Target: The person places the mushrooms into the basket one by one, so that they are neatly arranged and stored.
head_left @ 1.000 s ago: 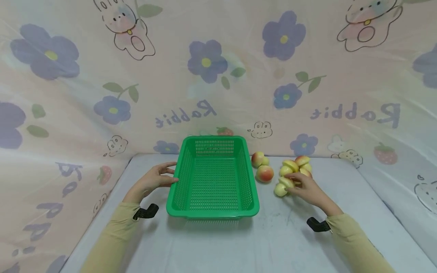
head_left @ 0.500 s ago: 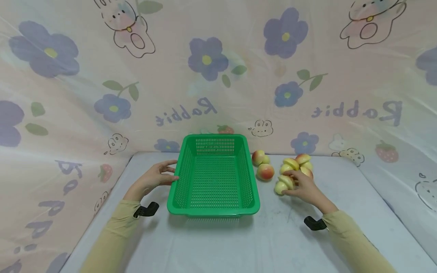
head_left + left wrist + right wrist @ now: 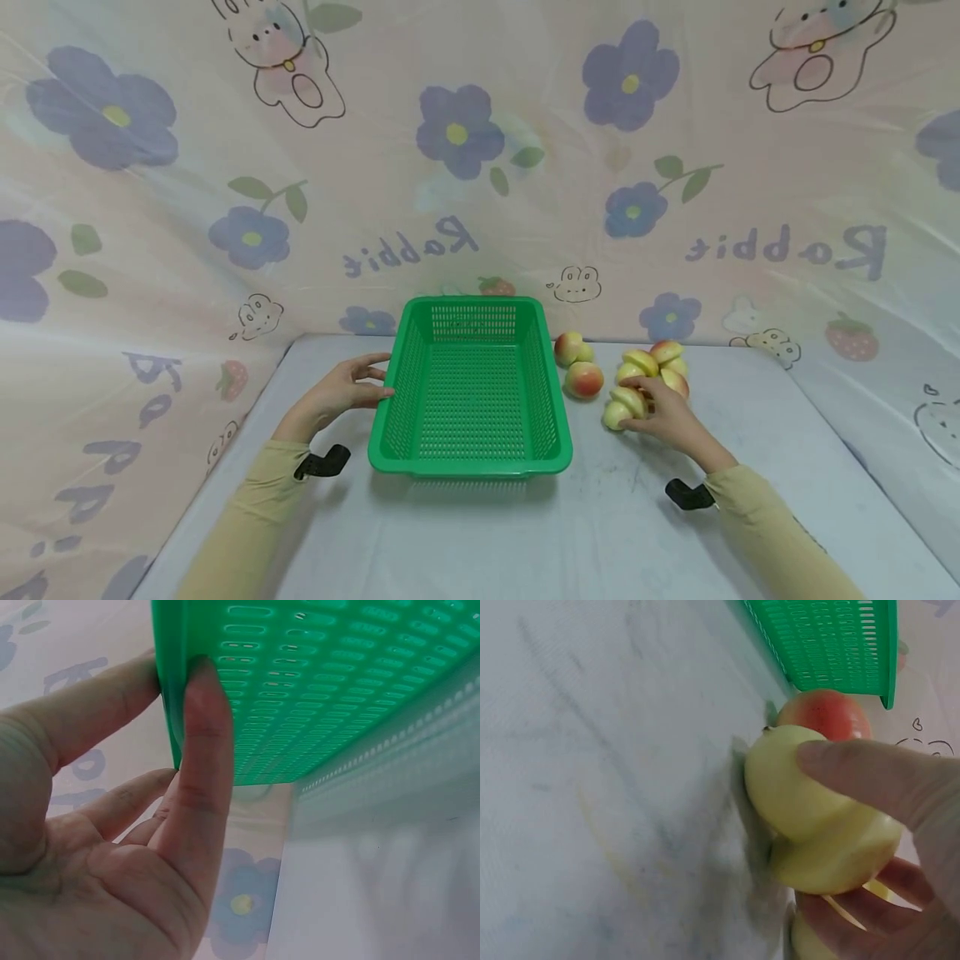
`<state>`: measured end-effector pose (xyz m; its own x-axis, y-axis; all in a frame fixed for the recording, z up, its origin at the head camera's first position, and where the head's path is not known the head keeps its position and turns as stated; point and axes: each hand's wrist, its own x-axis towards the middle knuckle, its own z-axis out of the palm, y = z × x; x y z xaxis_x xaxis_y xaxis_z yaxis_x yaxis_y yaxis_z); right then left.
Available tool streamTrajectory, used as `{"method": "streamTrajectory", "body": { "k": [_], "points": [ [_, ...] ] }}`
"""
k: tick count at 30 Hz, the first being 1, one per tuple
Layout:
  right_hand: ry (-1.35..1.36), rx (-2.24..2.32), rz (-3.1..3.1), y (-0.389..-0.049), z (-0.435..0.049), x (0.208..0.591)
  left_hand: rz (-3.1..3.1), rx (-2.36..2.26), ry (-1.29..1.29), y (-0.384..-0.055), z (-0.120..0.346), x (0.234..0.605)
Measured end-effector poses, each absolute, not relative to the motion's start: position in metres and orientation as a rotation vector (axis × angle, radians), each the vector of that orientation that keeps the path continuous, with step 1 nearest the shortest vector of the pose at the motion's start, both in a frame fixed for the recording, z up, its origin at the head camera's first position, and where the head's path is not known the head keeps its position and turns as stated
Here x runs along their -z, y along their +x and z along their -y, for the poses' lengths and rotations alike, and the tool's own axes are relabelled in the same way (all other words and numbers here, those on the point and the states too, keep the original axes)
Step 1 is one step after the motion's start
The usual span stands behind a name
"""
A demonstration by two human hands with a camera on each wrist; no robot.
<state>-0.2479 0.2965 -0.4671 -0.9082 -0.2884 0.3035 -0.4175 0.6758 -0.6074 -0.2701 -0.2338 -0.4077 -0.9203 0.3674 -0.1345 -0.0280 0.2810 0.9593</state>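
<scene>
A green plastic basket (image 3: pixel 471 468) with slotted walls stands mid-table. My left hand (image 3: pixel 337 396) holds its left rim, fingers on both sides of the wall (image 3: pixel 255 690) in the left wrist view. At the right, my right hand (image 3: pixel 671 414) grips pale yellow-green fruit that looks like apple. In the right wrist view my thumb presses a rounded piece with a dark stem (image 3: pixel 780 780), and my fingers lie under a second piece (image 3: pixel 829 862) against it. A red-blushed apple (image 3: pixel 584 380) sits between them and the basket.
Behind the right hand lie several more yellow and red fruit pieces (image 3: pixel 639 364). Two fruits (image 3: pixel 567 348) rest close to the basket's right wall. A white cloth (image 3: pixel 480 542) covers the table, and a patterned curtain (image 3: pixel 525 217) hangs along its back edge.
My right hand has shifted slightly left and its thumb now lies lower, at the front of the pale fruit. The left hand and the basket have stayed put.
</scene>
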Motion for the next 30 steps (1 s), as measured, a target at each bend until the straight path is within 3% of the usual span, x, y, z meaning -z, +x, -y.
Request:
{"method": "streamTrajectory", "body": {
  "k": [30],
  "points": [
    [0.585, -1.2, 2.708, -0.2419, -0.2957, 0.4665, -2.221, -1.697, 0.324, -0.2709, 0.2349, 0.4122]
  ]
}}
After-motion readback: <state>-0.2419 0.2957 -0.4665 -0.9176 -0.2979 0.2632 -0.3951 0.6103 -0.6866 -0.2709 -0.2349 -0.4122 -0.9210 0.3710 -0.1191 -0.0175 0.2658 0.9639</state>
